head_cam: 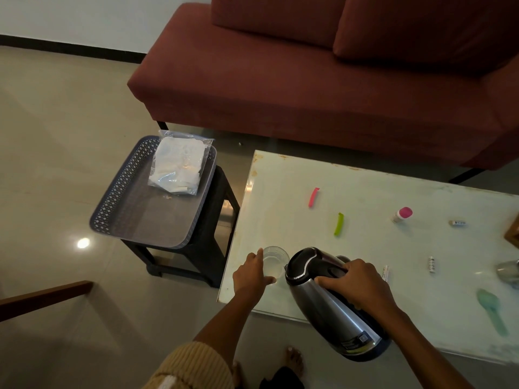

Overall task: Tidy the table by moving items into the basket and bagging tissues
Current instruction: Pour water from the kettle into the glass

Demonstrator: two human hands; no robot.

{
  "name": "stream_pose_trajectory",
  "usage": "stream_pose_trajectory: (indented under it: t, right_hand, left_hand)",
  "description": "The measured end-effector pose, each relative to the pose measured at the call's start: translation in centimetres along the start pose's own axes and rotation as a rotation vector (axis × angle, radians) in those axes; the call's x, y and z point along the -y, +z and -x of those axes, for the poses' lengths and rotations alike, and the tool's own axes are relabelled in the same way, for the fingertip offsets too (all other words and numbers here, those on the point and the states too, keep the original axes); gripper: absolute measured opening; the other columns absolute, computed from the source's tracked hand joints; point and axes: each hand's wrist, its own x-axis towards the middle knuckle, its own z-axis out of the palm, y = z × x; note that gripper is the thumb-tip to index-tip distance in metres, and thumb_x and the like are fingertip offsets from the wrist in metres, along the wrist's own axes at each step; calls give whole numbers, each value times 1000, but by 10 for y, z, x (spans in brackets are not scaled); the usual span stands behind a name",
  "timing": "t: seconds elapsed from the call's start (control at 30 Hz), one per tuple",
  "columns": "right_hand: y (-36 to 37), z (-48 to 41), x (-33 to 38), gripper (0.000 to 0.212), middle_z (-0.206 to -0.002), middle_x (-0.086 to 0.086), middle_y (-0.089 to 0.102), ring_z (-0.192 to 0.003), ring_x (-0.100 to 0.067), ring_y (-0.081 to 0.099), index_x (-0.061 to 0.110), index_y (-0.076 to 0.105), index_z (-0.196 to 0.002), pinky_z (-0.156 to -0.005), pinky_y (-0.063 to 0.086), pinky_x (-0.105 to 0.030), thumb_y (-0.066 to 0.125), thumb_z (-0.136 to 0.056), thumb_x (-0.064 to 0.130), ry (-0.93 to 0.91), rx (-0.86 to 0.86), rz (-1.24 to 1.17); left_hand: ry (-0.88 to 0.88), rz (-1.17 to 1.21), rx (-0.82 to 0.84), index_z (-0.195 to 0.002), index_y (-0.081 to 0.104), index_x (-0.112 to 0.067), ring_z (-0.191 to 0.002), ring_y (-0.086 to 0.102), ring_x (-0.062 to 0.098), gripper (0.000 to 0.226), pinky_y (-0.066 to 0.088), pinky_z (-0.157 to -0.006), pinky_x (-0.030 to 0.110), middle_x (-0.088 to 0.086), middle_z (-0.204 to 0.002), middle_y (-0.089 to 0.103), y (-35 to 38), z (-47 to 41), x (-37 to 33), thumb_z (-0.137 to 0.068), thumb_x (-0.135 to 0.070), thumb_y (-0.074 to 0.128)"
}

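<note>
Left hand (251,273): fingers wrapped round the side of a clear glass cup (275,261); grip closed on the cup; cup stands upright at the near left corner of the table (421,189).
Right hand (358,284): closed over the black handle of an electric kettle (328,301); grip firm on the handle; kettle tilted, lid end toward the cup, base toward the person and overhanging the near table edge.
Kettle and cup: just beside each other; contact cannot be told.
Basket (118,197): grey, perforated rim; sits on a dark stool (213,237) left of the table, well apart from both hands.
Tissue bag (179,164): clear plastic bag holding white tissues; lies in the far end of the basket, partly over its rim.
Table items: pink clip (313,197) and green clip (338,224) near the middle; pink-capped tube (402,214) further right; small batteries (431,264) scattered on the right; green spoon (493,310) at the near right.
Surroundings: red sofa (309,80) beyond the table; tiled floor (56,136); bare foot (295,360) visible below the table edge.
</note>
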Motion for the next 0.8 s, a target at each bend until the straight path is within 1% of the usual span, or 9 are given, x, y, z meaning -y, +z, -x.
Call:
stream_pose_trajectory:
  t: [0.17, 0.3, 0.43, 0.53, 0.63, 0.73, 0.8]
  right_hand:
    - [-1, -1, 0, 52, -75, 5, 63, -70, -13, 62, 21, 61, -92, -64, 50, -27, 66, -60, 62, 0, 2, 16]
    - [0, -1, -2, 56, -76, 4, 65, -69, -14, 63, 21, 61, -92, -66, 55, -30, 65, -57, 64, -10, 7, -3]
    - [-1, -1, -2, 53, -76, 3, 64, -69, -14, 63, 19, 61, -92, -67, 54, -30, 67, -60, 62, -16, 12, 3]
    - [-1, -2, -1, 55, -73, 4, 64, -67, -14, 63, 20, 61, -89, -66, 56, -31, 64, -56, 64, -9, 16, -7]
    - [-2, -2, -1, 63, -75, 4, 65, -67, -14, 63, 22, 62, -91, -63, 53, -28, 59, -49, 69, -12, 14, -5]
    - [-2, -2, -1, 67, -76, 3, 65, -69, -14, 63, 21, 62, -92, -65, 54, -30, 58, -47, 71, -5, 22, -13]
    - [-2, -2, -1, 65, -75, 3, 65, -68, -14, 63, 21, 62, -92, -63, 53, -29, 58, -48, 70, -7, 23, -7]
  left_hand:
    - [0, 0, -6, -145, 22, -18, -119, 53, 22, 81, 48, -94, 33, 6, -139, 45, 0, 1, -1, -81, -40, 67]
    - [-4, -3, -4, -145, 22, -18, -119, 54, 22, 81, 49, -94, 33, 5, -139, 46, 0, 0, -1, -81, -40, 67]
    - [-7, 3, 3, -144, 22, -18, -119, 54, 22, 81, 49, -94, 34, 6, -138, 46, -1, 0, -2, -81, -39, 68]
    - [-14, -3, 0, -144, 23, -18, -118, 54, 22, 81, 49, -93, 34, 5, -137, 47, 0, 0, -2, -80, -39, 68]
    - [-15, 0, 1, -144, 23, -19, -119, 54, 22, 81, 48, -94, 34, 5, -138, 47, 0, 0, -2, -80, -39, 68]
    - [-14, 3, 0, -144, 23, -18, -119, 54, 22, 81, 47, -94, 34, 5, -139, 46, 0, 1, -2, -80, -39, 68]
    - [-13, -2, -3, -144, 23, -18, -119, 54, 22, 81, 47, -94, 33, 5, -138, 46, 0, 1, -2, -80, -39, 68]
